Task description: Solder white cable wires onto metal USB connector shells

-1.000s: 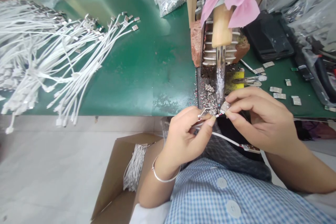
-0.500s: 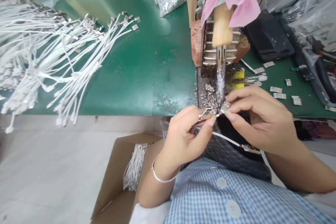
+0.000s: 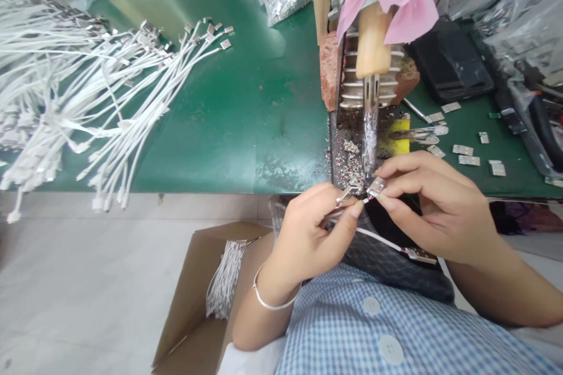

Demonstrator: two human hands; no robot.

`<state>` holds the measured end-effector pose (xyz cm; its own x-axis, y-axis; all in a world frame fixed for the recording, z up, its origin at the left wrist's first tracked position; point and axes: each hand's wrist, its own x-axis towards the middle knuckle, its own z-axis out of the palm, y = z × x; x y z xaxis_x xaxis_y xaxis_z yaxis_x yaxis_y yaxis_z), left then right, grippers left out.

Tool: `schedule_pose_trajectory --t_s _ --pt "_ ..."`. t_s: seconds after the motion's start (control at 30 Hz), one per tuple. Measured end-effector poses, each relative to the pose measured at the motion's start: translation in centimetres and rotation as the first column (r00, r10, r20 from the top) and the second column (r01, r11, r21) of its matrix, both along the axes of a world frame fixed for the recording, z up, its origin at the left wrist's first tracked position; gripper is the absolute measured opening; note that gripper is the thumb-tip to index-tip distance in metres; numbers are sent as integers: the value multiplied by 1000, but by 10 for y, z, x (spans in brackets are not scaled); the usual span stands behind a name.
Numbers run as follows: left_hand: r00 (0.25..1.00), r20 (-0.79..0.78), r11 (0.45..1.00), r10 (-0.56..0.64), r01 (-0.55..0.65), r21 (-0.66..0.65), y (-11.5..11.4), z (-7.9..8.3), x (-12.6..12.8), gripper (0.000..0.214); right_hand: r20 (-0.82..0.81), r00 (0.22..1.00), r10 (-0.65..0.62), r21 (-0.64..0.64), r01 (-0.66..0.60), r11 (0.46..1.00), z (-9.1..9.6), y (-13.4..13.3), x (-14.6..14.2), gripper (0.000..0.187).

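Observation:
Between thumb and fingers my left hand [image 3: 320,228] pinches a white cable [image 3: 382,238] near its stripped end; another metal piece pokes out above its fingers. My right hand [image 3: 435,205] is closed on a small silver USB connector [image 3: 376,186], held against the cable's thin coloured wires. Just above the connector is the tip of a soldering iron [image 3: 370,123], mounted upright with a wooden handle. A second USB connector [image 3: 420,254], on a cable end, hangs below my right hand.
Many white cables [image 3: 145,111] lie at left on the green table [image 3: 246,105]. A cardboard box [image 3: 180,299] with cables stands below. At right are loose connectors [image 3: 468,160], a yellow sponge [image 3: 399,137] and a black case [image 3: 453,61]. Solder crumbs [image 3: 349,158] lie by the iron.
Both hands have lowered slightly, bringing the USB connector a little down and away from the iron's tip. The grip of each hand is the same.

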<state>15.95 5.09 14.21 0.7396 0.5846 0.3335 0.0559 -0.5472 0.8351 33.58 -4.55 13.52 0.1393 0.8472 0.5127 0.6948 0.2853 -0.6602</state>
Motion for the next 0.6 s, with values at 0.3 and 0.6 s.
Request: schedule_pose_trajectory --t_s 0.3,0.6 --pt "997 -37 993 -64 60 -97 -9 -4 -7 14 -87 996 31 -45 -35 998 3 -13 1 13" --pt "976 -29 943 -216 201 -265 -18 -14 -12 41 -209 947 244 -72 -264 962 19 -31 -3 17"
